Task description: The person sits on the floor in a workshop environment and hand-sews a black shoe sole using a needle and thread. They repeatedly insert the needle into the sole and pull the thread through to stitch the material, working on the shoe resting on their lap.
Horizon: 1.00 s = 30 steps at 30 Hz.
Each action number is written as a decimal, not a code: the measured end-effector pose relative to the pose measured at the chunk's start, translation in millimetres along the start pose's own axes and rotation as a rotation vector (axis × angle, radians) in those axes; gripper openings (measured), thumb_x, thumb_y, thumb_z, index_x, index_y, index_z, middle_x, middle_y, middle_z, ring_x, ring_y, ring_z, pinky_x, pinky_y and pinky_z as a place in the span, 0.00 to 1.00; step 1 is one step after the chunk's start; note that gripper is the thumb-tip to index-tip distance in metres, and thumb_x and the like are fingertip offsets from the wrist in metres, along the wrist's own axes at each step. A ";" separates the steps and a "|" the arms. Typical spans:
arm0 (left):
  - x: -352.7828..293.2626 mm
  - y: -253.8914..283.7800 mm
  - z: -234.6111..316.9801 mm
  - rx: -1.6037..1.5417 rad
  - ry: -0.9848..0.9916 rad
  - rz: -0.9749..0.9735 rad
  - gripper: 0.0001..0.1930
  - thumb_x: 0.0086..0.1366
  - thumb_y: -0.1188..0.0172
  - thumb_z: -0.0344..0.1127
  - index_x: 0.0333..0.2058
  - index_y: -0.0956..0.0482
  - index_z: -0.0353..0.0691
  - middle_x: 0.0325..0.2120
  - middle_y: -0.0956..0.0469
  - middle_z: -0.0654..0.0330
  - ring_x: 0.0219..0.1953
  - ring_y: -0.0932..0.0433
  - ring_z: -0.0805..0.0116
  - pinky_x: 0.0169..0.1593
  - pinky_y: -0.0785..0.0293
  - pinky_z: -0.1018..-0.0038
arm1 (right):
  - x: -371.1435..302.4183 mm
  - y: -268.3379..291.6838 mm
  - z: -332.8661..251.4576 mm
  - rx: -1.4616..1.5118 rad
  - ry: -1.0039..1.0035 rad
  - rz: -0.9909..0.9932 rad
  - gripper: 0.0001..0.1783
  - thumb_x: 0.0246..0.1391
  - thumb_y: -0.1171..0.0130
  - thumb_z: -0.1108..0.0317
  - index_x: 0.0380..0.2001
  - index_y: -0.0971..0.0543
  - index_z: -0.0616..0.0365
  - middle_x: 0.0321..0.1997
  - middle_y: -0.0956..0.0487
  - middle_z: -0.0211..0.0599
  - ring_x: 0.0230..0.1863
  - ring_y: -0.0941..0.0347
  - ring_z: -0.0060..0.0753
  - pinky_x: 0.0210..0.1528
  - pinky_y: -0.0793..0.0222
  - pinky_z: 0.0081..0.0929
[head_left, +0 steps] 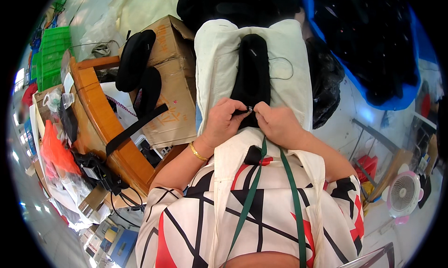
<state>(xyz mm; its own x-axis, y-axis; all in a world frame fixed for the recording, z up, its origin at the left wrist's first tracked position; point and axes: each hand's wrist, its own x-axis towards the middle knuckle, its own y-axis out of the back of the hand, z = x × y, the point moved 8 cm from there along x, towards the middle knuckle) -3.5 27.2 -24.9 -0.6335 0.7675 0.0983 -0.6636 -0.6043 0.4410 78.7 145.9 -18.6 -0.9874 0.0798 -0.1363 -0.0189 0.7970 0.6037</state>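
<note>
Across my lap, over a white cloth (292,44), lies a black cloth shoe (252,58) with its toe pointing away from me. My left hand (221,121) pinches the shoe's near end, thumb and fingers pressed together at the edge. Right beside it, my right hand (278,123) is closed in a pinch at the same spot. A tiny shiny bit shows between the fingertips, too small to name. From the shoe's right side a thin dark thread (292,67) loops out over the cloth.
To the left stand a cardboard box (173,100) and an orange-brown wooden frame (100,100), with more black shoes (135,60) and a black strap (137,128) on them. A blue-edged bag (406,100) of black pieces sits far right, a small fan (404,193) nearer.
</note>
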 end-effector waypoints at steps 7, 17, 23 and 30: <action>-1.5 2.6 6.0 0.075 0.040 0.055 0.13 0.51 0.31 0.22 0.35 0.21 0.38 0.30 0.21 0.56 0.33 0.24 0.54 0.36 0.26 0.65 | 3.0 -12.2 -3.1 -0.066 0.043 0.101 0.07 0.59 0.45 0.72 0.31 0.32 0.59 0.19 0.25 0.47 0.22 0.25 0.53 0.24 0.32 0.45; -9.0 -0.1 2.1 0.056 -0.035 0.016 0.18 0.46 0.31 0.21 0.39 0.18 0.39 0.31 0.20 0.57 0.34 0.24 0.56 0.37 0.26 0.66 | 10.5 -9.3 14.7 0.357 -0.200 0.108 0.07 0.65 0.51 0.68 0.42 0.31 0.59 0.24 0.23 0.50 0.27 0.24 0.56 0.29 0.31 0.45; -7.4 -0.3 4.3 0.082 -0.100 -0.010 0.20 0.42 0.33 0.19 0.38 0.18 0.39 0.30 0.21 0.58 0.34 0.24 0.57 0.38 0.26 0.65 | 18.1 -12.1 21.6 0.630 -0.408 -0.133 0.07 0.62 0.46 0.67 0.37 0.27 0.61 0.26 0.24 0.45 0.28 0.27 0.45 0.33 0.32 0.37; -4.4 -1.9 12.2 0.106 -0.166 -0.039 0.20 0.42 0.33 0.19 0.38 0.18 0.39 0.29 0.22 0.58 0.33 0.25 0.57 0.38 0.27 0.65 | 39.5 6.7 4.0 0.326 0.002 0.092 0.07 0.62 0.41 0.69 0.33 0.26 0.61 0.33 0.25 0.34 0.32 0.29 0.25 0.33 0.34 0.26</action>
<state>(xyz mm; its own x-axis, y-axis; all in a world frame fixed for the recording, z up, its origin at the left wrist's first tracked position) 5.4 27.6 -15.3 -0.5279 0.8199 0.2216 -0.6351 -0.5544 0.5379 40.2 156.8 -23.2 -0.9831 0.1593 -0.0908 0.1212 0.9361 0.3303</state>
